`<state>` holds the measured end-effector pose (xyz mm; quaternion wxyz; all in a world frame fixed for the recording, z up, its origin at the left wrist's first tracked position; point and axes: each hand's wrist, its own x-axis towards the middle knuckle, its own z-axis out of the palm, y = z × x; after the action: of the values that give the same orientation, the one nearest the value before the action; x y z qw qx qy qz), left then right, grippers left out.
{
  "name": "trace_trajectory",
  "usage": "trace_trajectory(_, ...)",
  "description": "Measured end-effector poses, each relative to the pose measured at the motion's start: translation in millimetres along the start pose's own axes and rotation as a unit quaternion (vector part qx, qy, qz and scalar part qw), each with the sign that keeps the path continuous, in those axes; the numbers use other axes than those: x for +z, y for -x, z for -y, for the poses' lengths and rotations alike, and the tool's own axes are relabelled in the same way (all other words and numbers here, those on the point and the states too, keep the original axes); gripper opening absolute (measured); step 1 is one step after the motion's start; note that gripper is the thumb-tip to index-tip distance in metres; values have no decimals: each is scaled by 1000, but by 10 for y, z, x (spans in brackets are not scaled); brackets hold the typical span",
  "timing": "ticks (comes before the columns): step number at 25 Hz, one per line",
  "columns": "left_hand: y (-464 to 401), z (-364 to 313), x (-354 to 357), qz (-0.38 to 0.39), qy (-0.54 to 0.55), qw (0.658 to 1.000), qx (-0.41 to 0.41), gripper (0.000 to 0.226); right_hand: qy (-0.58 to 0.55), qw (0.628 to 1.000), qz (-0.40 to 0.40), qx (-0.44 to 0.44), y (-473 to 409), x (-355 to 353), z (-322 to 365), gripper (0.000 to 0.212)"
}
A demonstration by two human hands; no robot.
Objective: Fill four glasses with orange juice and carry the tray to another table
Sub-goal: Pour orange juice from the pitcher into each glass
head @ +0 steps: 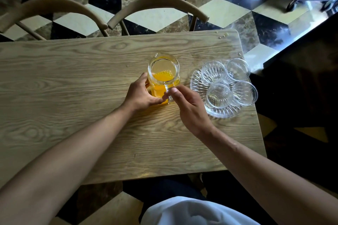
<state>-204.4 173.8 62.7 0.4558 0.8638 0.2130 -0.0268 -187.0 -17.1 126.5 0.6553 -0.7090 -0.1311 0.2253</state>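
Head view: juice pitcher (163, 76) stands mid-desk (73, 78), left grip (140, 95) wrapped round its side, right grip (184, 104) loosely pinching the handle. Close fully before lifting; four empty glasses (218, 95) wait on the tray (195, 86) near the right edge.

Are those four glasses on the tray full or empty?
Empty. All four glasses on the glass tray look clear; orange juice shows only in the jug.

There are no words, numbers or signs to read on the jug (163, 76), glasses or table (73, 82).
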Motion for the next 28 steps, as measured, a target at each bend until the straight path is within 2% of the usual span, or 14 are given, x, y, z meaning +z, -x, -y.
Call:
trace_trajectory(4, 267, -100, 4, -36, -20, 999, -11, 99, 1, 1000, 19, -22, 133, -61, 45, 29)
trace_trajectory(10, 746, -331, 262, -101, -2, 994, -48, 78, -55, 998, 36, -18, 377, -307, 182, 28)
trace_trajectory(18, 1479, -988, 1015, -205, 64, 973, -81, 68, -102, 993, 36, -56, 847, -936, 319, 32)
trace_trajectory(24, 1828, -1453, 1674, -244, 76, 961, -105, 74, -74, 995, 29, -60, 1186, -1549, 395, 29)
trace_trajectory(28, 1887, -1744, 2099, -229, 98, 963, -105, 77, -71, 996, 16, -56, 1318, -1994, 401, 32)
